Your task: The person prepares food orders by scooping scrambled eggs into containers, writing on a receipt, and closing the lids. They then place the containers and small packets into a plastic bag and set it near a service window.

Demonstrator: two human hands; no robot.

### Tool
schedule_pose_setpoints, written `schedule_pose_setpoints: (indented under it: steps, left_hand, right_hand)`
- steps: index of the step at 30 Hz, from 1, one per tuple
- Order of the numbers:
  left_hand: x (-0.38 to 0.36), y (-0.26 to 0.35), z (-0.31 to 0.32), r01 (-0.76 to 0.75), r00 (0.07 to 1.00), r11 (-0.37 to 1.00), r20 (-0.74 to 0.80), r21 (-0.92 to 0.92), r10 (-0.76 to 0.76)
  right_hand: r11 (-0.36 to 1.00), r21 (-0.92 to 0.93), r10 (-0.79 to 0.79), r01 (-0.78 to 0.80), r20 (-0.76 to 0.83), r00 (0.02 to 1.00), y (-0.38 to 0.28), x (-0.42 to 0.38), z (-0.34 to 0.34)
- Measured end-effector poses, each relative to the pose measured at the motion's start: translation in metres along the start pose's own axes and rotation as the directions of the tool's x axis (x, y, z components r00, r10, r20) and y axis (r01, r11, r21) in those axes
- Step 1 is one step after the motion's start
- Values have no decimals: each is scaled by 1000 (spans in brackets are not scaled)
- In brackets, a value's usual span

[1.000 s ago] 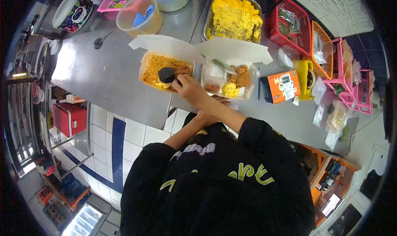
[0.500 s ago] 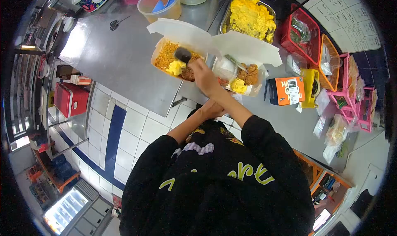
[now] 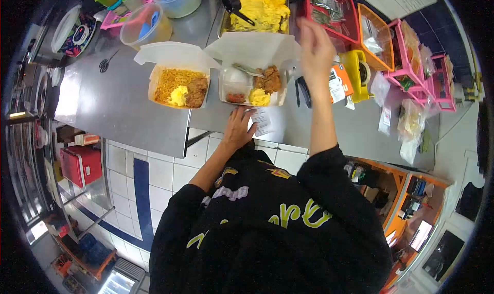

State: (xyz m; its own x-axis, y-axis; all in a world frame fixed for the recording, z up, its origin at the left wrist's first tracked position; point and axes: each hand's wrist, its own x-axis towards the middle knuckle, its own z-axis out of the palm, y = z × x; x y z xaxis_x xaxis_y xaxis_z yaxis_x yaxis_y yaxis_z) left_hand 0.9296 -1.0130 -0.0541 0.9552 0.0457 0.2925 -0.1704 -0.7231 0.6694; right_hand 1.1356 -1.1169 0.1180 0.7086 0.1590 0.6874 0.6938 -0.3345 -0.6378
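- I'm seeing bright yellow food [image 3: 265,10] with a black scoop [image 3: 232,4].
- I'm logging one basket [image 3: 347,31] red, another basket [image 3: 387,56] orange, the racks [image 3: 406,67] pink.
- The shirt [image 3: 267,253] is showing black, with yellow-green and pale lilac lettering [image 3: 240,192].
- Floor tiles [image 3: 160,173] are reading white, the stripe [image 3: 143,201] dark blue.
- I'm catching multicolour patterning on a dark container [image 3: 70,48].

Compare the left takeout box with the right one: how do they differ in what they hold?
The left box has loose orange-yellow food over much of its base; the right box has a white mound instead. The right box also holds a red portion and a thin greenish packet; the left shows neither. Both stand lid up, with a yellow portion and brown fried-looking food inside.
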Motion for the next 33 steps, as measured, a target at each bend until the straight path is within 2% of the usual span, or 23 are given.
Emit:
schedule_pose_setpoints:
  steps: [1, 2, 4, 5, 6, 7, 8, 10, 12, 14, 15, 16, 18, 19, 21, 22, 24, 25, 26, 27, 29, 33]
  left_hand:
    - [1, 6, -5, 39, 999, 999, -21, 36, -38]
    - [-2, 8, -6, 80, 996, 994, -42, 71, -77]
    - [-5, 0, -1, 65, 998, 993, -23, 94, -63]
    - [-5, 1, -1, 66, 997, 990, -38, 128, -62]
    - [-7, 3, -1, 69, 997, 985, -49, 160, -62]
    - [-6, 8, -4, 82, 997, 981, -27, 177, -79]
    - [-5, 10, -4, 81, 997, 982, -10, 171, -80]
    - [-5, 12, -5, 69, 998, 984, -16, 165, -68]
    - [-4, 12, -6, 69, 998, 984, 0, 162, -70]
    - [-5, 11, -6, 77, 997, 984, 10, 159, -80]
    - [-6, 11, -5, 77, 997, 984, 5, 163, -79]
    - [-5, 10, -5, 77, 997, 983, -4, 167, -77]
    - [-4, 9, -4, 80, 997, 987, -20, 139, -78]
    - [-5, 9, -5, 86, 996, 989, -37, 116, -82]
    - [-6, 8, -6, 51, 999, 988, -23, 145, -49]
    - [-6, 7, -7, 14, 1000, 984, -13, 178, -12]
    - [-13, -2, -3, -11, 1000, 989, -25, 149, 15]
    - [-14, -6, -4, -105, 993, 982, -45, 156, 113]
    - [-16, -9, -3, -199, 976, 966, -62, 164, 211]
    - [-16, -11, -2, -201, 976, 966, -57, 161, 212]
    - [-15, -11, 2, -145, 975, 989, -171, -20, 140]
    - [-15, -9, 1, -141, 976, 989, -164, 48, 147]
  right_hand:
    - [972, -17, 234, -233, 60, 970, 8, -13, -20]
    - [890, -46, 456, -454, 115, 882, 11, -31, -36]
    - [781, -297, 614, -549, 206, 762, 30, -78, -42]
    - [770, -302, 628, -562, 202, 751, 43, -101, -38]
    - [778, -513, 521, -363, 203, 829, 53, -125, -30]
    - [713, -688, 405, -140, 240, 883, 60, -145, -23]
    - [704, -694, 420, -151, 235, 877, 66, -157, -15]
    - [560, -827, 425, -52, 234, 874, 79, -171, 2]
    - [588, -804, 422, -87, 213, 881, 83, -176, -1]
    - [576, -771, 643, -271, 223, 733, 66, -180, -17]
    - [585, -773, 595, -246, 202, 778, 72, -196, -26]
    - [581, -776, 597, -247, 199, 777, 63, -197, -37]
    - [697, -530, 674, -483, 254, 694, 36, -203, -58]
    - [692, -534, 679, -486, 252, 690, 25, -209, -61]
    - [692, -208, 721, -691, 157, 675, 7, -219, -61]
    - [690, -211, 723, -693, 157, 672, 3, -223, -59]
    - [725, 54, 683, -687, 73, 727, -2, -229, -51]
    - [723, 54, 685, -689, 69, 725, -4, -228, -47]
    - [682, 213, 708, -700, 50, 705, -5, -226, -44]
    - [625, 367, 731, -689, 35, 682, -7, -225, -40]
    - [619, 358, 740, -699, 32, 672, -6, -229, -34]
    - [563, 396, 768, -725, 72, 636, -12, -237, -23]
